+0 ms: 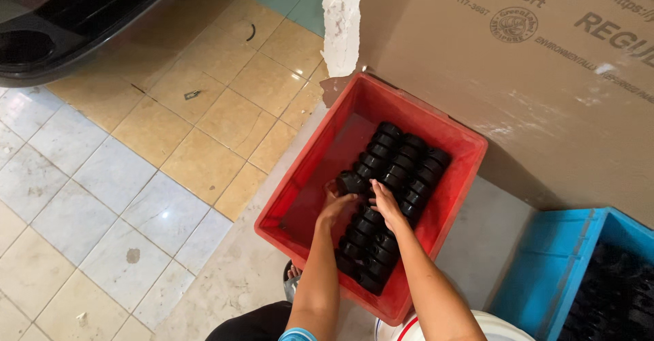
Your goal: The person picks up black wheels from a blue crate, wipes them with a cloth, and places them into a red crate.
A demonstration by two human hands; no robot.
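In the red crate point(455, 143), the left hand point(335, 206) grips one black cap point(350, 181) while the right hand point(385, 200) rests flat, fingers loose, on the stacked caps point(402, 167).

Single head view, looking steeply down, near a red crate point(310, 171), floor tiles point(116, 177) beyond

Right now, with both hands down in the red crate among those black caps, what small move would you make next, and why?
Probably set the black cap at the left hand into the gap beside the rows of caps. It sits apart from the neat rows, the right hand rests on them, and the left side of the red crate is bare.
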